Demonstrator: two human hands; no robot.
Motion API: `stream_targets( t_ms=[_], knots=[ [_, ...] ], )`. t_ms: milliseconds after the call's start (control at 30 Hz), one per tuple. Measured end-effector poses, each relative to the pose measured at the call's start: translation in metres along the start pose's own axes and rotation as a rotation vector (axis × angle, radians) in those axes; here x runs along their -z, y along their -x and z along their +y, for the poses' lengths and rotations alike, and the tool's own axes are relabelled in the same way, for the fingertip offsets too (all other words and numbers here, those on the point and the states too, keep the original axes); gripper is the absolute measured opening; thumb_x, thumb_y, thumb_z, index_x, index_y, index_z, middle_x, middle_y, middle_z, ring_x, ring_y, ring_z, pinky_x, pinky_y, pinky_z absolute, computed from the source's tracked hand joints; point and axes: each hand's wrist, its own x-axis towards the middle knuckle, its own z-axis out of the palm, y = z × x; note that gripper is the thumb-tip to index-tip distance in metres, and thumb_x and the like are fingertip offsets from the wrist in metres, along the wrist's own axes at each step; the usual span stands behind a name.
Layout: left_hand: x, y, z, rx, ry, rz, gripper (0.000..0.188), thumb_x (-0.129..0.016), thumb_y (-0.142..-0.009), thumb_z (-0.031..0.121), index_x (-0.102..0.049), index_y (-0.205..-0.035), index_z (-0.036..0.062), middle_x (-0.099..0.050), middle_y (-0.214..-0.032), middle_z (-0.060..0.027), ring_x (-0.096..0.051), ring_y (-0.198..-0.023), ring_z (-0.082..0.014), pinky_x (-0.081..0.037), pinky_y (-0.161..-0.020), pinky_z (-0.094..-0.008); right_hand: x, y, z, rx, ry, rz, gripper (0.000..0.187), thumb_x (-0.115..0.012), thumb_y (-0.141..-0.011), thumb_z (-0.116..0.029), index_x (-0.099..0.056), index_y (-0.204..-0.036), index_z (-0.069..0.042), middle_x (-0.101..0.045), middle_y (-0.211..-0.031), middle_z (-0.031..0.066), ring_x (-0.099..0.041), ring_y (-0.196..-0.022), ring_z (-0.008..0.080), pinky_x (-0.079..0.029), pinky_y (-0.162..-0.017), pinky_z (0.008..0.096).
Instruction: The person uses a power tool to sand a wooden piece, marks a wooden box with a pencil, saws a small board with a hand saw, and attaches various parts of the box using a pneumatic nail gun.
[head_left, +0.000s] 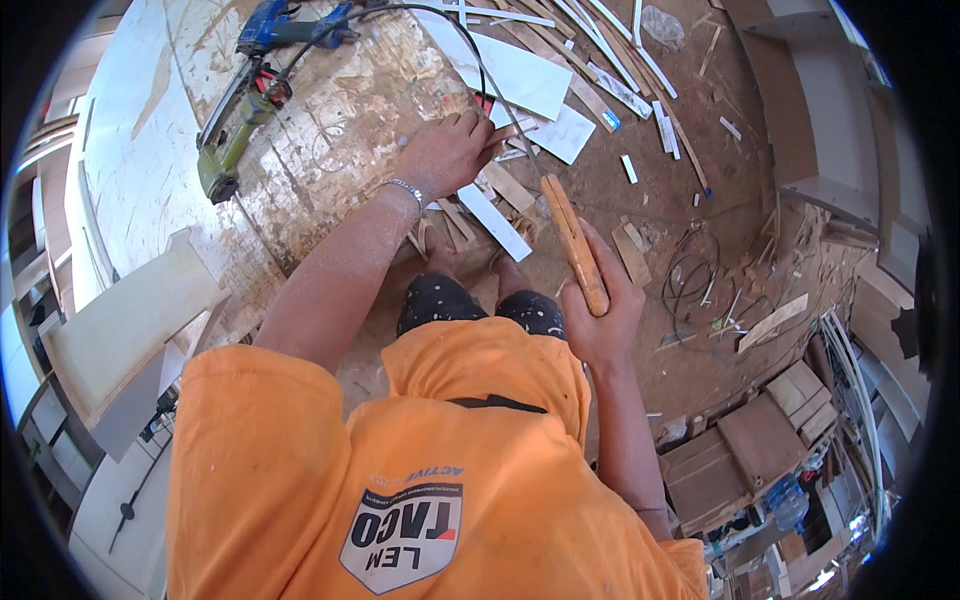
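My left hand (pixel 450 152) is closed at the right edge of the worn worktable (pixel 330 120). A short brown wooden piece (pixel 510 132) sticks out from between its fingers. Over the floor to the right, my right hand (pixel 607 305) grips a long orange-brown wooden handle (pixel 575 245) with a lengthwise groove. The handle points up and slightly left. A thin dark line meets its upper end; whether this is a blade or the hose passing behind, I cannot tell. A blue air nailer (pixel 268 30) and a green one (pixel 235 145) lie on the table, left of my hand.
A black hose (pixel 440 12) curves across the table's far edge. White boards (pixel 520 85), narrow strips (pixel 625 50) and offcuts litter the brown floor. A coiled cable (pixel 690 265) lies at the right. Pale panels (pixel 130 330) stand at the left, wooden boxes (pixel 745 455) at the lower right.
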Motion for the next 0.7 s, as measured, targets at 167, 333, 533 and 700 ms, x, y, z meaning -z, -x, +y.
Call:
stream_targets(
  t_ms=[167, 333, 533, 700],
  knots=[
    [0.006, -0.006, 0.001, 0.05, 0.02, -0.065, 0.031, -0.061, -0.102, 0.032, -0.061, -0.116, 0.0048, -0.066, -0.108, -0.0143, -0.07, -0.1, -0.0309, -0.059, -0.081, -0.0431, 0.029, 0.039, 0.002, -0.003, 0.084, -0.062, 0.063, -0.062, -0.079, -0.003, -0.064, -0.141, -0.007, -0.075, -0.118, 0.0203, -0.076, -0.081, 0.0242, -0.058, -0.074, 0.0322],
    [0.008, -0.002, -0.002, 0.004, 0.038, -0.062, 0.029, -0.059, -0.103, 0.031, -0.062, -0.115, 0.0049, -0.066, -0.108, -0.0145, -0.069, -0.101, -0.032, -0.058, -0.082, -0.0434, 0.082, 0.109, -0.026, -0.064, 0.166, -0.027, 0.061, -0.059, -0.079, 0.0, -0.066, -0.139, -0.002, -0.075, -0.095, 0.016, -0.066, -0.073, 0.0132, -0.052, -0.071, 0.0275],
    [0.0, -0.004, -0.002, -0.013, 0.115, 0.059, 0.03, -0.061, -0.102, 0.032, -0.06, -0.105, 0.002, -0.062, -0.102, -0.0178, -0.066, -0.098, -0.0371, -0.055, -0.085, -0.0474, 0.055, 0.071, -0.024, -0.003, 0.116, 0.059, 0.06, -0.06, -0.08, -0.001, -0.066, -0.139, -0.003, -0.073, -0.084, 0.0129, -0.064, -0.067, 0.0108, -0.052, -0.067, 0.0273],
    [0.006, -0.002, 0.0, 0.04, 0.05, 0.0, 0.038, -0.056, -0.105, 0.04, -0.061, -0.12, 0.0057, -0.063, -0.11, -0.0143, -0.066, -0.105, -0.0326, -0.056, -0.086, -0.0447, 0.015, 0.017, -0.009, 0.048, 0.051, 0.036, 0.058, -0.059, -0.082, 0.0, -0.066, -0.14, -0.005, -0.072, -0.083, 0.0101, -0.064, -0.068, 0.0086, -0.053, -0.069, 0.0262]
  ],
)
